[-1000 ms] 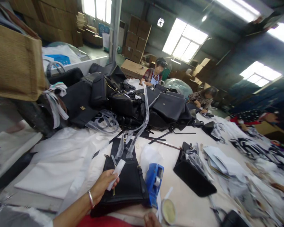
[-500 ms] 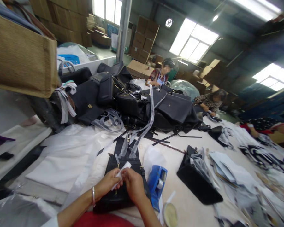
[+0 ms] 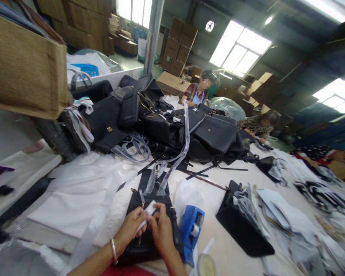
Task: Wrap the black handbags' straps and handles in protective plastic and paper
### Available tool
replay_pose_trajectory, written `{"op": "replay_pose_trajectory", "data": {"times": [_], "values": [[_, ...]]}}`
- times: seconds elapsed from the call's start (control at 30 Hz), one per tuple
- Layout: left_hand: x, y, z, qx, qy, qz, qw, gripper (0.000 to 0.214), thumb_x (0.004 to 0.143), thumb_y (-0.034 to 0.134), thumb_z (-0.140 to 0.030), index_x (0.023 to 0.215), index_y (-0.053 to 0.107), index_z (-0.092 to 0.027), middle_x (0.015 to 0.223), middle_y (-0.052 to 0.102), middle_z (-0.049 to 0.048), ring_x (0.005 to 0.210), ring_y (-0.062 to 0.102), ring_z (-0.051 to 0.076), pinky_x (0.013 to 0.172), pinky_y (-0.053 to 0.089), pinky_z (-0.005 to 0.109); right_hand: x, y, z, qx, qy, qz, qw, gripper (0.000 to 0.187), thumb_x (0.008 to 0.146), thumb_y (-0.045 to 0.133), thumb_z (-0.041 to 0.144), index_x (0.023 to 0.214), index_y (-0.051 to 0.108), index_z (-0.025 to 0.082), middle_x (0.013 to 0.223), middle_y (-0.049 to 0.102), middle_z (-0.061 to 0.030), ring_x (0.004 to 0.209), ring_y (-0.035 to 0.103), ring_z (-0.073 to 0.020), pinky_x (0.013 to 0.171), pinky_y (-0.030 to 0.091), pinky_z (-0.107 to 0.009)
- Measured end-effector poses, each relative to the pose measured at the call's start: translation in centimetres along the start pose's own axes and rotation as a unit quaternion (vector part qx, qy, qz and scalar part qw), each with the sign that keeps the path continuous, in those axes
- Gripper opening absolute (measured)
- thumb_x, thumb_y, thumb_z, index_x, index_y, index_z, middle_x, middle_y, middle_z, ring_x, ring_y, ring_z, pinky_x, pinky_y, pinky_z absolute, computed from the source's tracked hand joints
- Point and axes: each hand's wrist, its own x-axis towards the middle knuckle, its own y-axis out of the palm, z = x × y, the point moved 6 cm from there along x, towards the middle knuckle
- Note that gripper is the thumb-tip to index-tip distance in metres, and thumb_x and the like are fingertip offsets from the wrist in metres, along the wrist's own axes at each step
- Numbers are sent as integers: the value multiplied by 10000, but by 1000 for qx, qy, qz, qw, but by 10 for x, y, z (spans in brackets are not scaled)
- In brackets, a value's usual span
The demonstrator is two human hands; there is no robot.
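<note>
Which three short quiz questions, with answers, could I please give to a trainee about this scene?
1. Multiple choice: on which arm is the shiny, silver-coloured metal bracelet? (a) right, (b) left, (c) both.

2. True or false: the blue plastic tape dispenser stands to the right of the black leather-like bag beneath the person's left hand.

3. Open: what does that hand hold?

Key: 1. b; 2. true; 3. a flat white strip.

A slim white strip (image 3: 151, 207) slants over a black backpack (image 3: 158, 197) lying flat.
</note>
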Motion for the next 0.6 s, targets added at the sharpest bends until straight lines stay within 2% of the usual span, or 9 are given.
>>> {"op": "replay_pose_trajectory", "data": {"times": [0.1, 0.2, 0.27, 0.37, 0.47, 0.6], "values": [[6, 0, 4, -73, -22, 33, 997, 383, 809, 541, -563, 766, 521, -182, 469, 528, -44, 354, 409, 71, 367, 241, 170, -3, 7, -6, 15, 11, -44, 999, 281, 876, 524, 299, 1134, 480, 197, 569, 488, 78, 511, 527, -142, 515, 381, -210], [10, -1, 10, -177, -82, 93, 976, 342, 807, 576, -517, 783, 539, -178, 450, 494, -59, 331, 365, 52, 366, 248, 165, 1, 12, -4, -12, -26, -56, 998, 331, 891, 535, 343, 1191, 488, 211, 652, 567, 47, 558, 558, -146, 558, 418, -216], [12, -5, 14, -220, -126, 116, 960, 318, 797, 601, -486, 786, 558, -171, 442, 479, -63, 323, 340, 43, 361, 235, 163, 5, 14, 0, -40, -75, -31, 996, 322, 903, 527, 358, 1200, 511, 234, 805, 653, 4, 665, 620, -154, 635, 451, -220], [13, -10, 20, -242, -179, 136, 944, 288, 799, 597, -437, 766, 584, -151, 419, 452, -62, 317, 315, 36, 350, 183, 160, 11, 17, 5, -90, -154, 30, 984, 294, 932, 485, 340, 1210, 530, 251, 990, 686, -35, 862, 657, -171, 756, 468, -226], [12, -12, 23, -247, -218, 180, 927, 212, 780, 601, -333, 790, 615, -121, 417, 417, -74, 322, 275, 21, 352, 138, 156, 13, 19, 8, -184, -212, 84, 956, 316, 943, 466, 283, 1251, 507, 225, 917, 700, -50, 836, 663, -178, 741, 478, -236], [13, -14, 23, -216, -251, 223, 917, 162, 734, 616, -279, 774, 623, -123, 432, 397, -80, 340, 239, 18, 357, 110, 158, 11, 20, 7, -353, -266, 129, 888, 355, 923, 455, 154, 1270, 495, 218, 765, 683, -39, 684, 641, -186, 652, 480, -264]]}}
